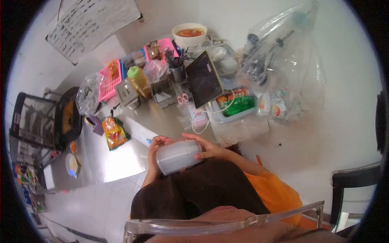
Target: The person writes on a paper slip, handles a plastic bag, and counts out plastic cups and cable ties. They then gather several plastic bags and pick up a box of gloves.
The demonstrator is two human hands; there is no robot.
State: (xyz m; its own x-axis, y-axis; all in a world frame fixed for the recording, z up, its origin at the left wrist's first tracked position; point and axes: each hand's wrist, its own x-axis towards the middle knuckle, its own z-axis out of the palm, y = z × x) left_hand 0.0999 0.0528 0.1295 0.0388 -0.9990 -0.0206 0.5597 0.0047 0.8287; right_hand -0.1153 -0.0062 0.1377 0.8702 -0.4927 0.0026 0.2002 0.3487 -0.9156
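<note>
A stack of clear plastic cups (pixel 177 156) lies on its side between both my hands, close to my body. My left hand (pixel 157 145) grips the stack at its left end, fingers curled over the rim. My right hand (pixel 206 148) wraps the stack's right side, thumb on top. Both hands hover over the near edge of the steel counter (pixel 133 158). An orange sleeve (pixel 272 190) covers my right arm.
On the counter stand a tablet (pixel 204 79), a yellow squeeze bottle (pixel 138 80), pink baskets (pixel 108 81), an orange snack bag (pixel 114 133), a bowl of red soup (pixel 189 34) and a tray of green packets (pixel 237 106). A large clear bag (pixel 283 60) hangs at right. A chair (pixel 352 182) stands lower right.
</note>
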